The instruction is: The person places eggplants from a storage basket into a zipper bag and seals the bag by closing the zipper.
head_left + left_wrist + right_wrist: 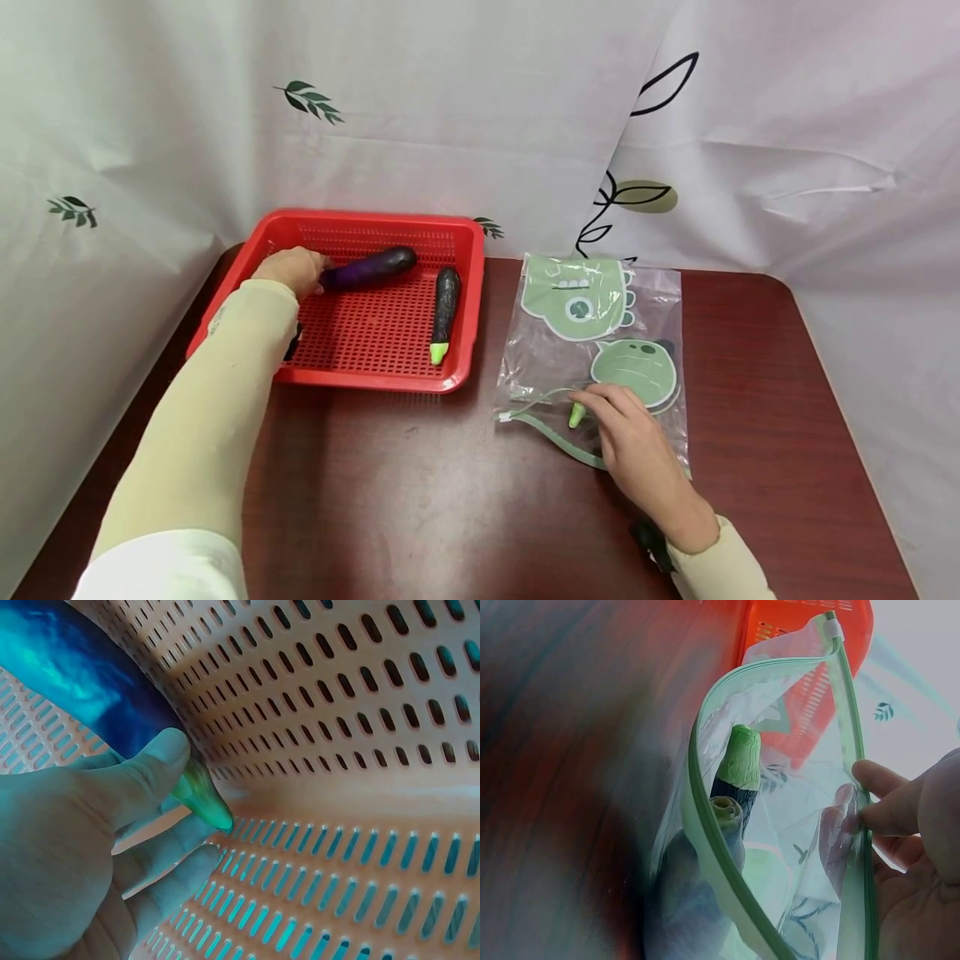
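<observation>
In the red basket, my left hand [288,271] pinches a glossy purple eggplant [371,268] near its stem. The left wrist view shows the thumb on top, close to the green stem end [201,796], with other fingers behind it. A smaller dark eggplant [447,304] with a light green end lies at the basket's right side. My right hand [645,454] pinches one edge of a clear zip bag [551,354], holding its mouth apart. Inside the bag are a dark item with a light green end [741,759] and a larger dark, rounded item [686,892] with a stem.
The red perforated basket [375,384] stands at the back left of the brown table [405,500]. White slider [505,417] sits at the left end of the bag's green zip. A white curtain [420,108] with leaf prints hangs behind and along the sides.
</observation>
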Tool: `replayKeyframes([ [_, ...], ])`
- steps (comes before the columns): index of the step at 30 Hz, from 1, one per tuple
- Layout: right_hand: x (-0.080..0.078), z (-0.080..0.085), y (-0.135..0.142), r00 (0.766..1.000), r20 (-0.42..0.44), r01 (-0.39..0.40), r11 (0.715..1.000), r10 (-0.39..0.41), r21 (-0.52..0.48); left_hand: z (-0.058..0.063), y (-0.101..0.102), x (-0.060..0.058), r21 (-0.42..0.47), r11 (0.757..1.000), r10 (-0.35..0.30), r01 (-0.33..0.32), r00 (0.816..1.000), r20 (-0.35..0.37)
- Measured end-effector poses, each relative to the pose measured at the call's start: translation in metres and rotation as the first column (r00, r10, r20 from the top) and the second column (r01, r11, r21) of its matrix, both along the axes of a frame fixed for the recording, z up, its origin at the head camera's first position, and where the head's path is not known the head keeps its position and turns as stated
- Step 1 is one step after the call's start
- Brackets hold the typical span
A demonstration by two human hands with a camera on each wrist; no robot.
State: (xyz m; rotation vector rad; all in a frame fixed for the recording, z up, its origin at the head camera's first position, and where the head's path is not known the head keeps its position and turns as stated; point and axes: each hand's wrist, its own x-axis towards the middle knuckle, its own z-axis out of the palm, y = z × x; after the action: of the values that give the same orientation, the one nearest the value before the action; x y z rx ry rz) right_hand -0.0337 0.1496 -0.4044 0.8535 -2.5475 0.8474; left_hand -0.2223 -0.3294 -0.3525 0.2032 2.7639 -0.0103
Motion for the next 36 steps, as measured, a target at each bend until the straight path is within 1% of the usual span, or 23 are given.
replayKeyframes([
  [5,0.001,0.000,0.000,1.000,-0.001,0.002,1.000,-0.002,-0.008,0.002,0.000,0.000,-0.004,1.000,-0.020,0.020,1.000,0.016],
  [8,0.000,-0.001,0.000,1.000,-0.025,0.001,1.000,-0.001,-0.019,0.002,-0.002,-0.001,-0.005,0.999,-0.032,0.032,0.999,0.018],
  [10,0.000,-0.001,-0.001,0.999,-0.036,0.000,1.000,-0.001,-0.023,0.002,-0.002,0.000,-0.004,1.000,-0.028,0.028,0.999,0.019],
  [12,0.000,-0.001,-0.001,0.999,-0.045,0.000,1.000,-0.001,-0.028,0.003,-0.003,0.001,0.002,0.999,-0.034,0.034,0.999,0.016],
  [16,0.001,-0.002,-0.001,0.999,-0.033,0.000,1.000,-0.001,-0.020,0.008,-0.003,0.007,0.022,0.999,-0.034,0.034,0.999,0.014],
  [17,0.002,-0.002,-0.001,1.000,-0.029,0.000,1.000,0.000,-0.017,0.009,-0.003,0.009,0.019,0.999,-0.048,0.048,0.999,0.009],
  [19,0.002,-0.002,-0.001,1.000,-0.026,-0.001,1.000,0.000,-0.013,0.012,-0.004,0.012,0.026,0.999,-0.034,0.034,0.999,0.007],
  [21,0.002,-0.002,-0.001,1.000,-0.026,0.001,1.000,-0.001,-0.011,0.014,-0.005,0.013,0.026,0.999,-0.035,0.035,0.999,0.000],
  [23,0.002,-0.002,-0.001,1.000,-0.029,0.001,1.000,-0.001,-0.013,0.016,-0.006,0.014,0.017,0.999,-0.050,0.050,0.999,-0.013],
  [24,0.001,-0.002,-0.001,1.000,-0.025,0.002,1.000,-0.002,-0.013,0.017,-0.006,0.014,0.021,0.999,-0.047,0.047,0.999,-0.010],
  [26,0.001,-0.002,0.000,1.000,-0.014,0.003,1.000,-0.004,-0.008,0.019,-0.007,0.014,0.011,0.998,-0.061,0.061,0.998,-0.007],
  [28,0.001,-0.001,0.000,1.000,-0.003,0.004,1.000,-0.004,-0.005,0.022,-0.006,0.015,0.004,0.999,-0.054,0.054,0.999,0.003],
  [31,0.001,-0.001,0.000,1.000,0.010,0.005,1.000,-0.005,0.001,0.026,-0.006,0.017,0.006,1.000,-0.024,0.024,1.000,0.019],
  [36,0.000,-0.001,0.000,1.000,0.024,0.010,1.000,-0.010,0.007,0.032,-0.007,0.022,0.061,0.998,0.014,-0.016,1.000,0.021],
])
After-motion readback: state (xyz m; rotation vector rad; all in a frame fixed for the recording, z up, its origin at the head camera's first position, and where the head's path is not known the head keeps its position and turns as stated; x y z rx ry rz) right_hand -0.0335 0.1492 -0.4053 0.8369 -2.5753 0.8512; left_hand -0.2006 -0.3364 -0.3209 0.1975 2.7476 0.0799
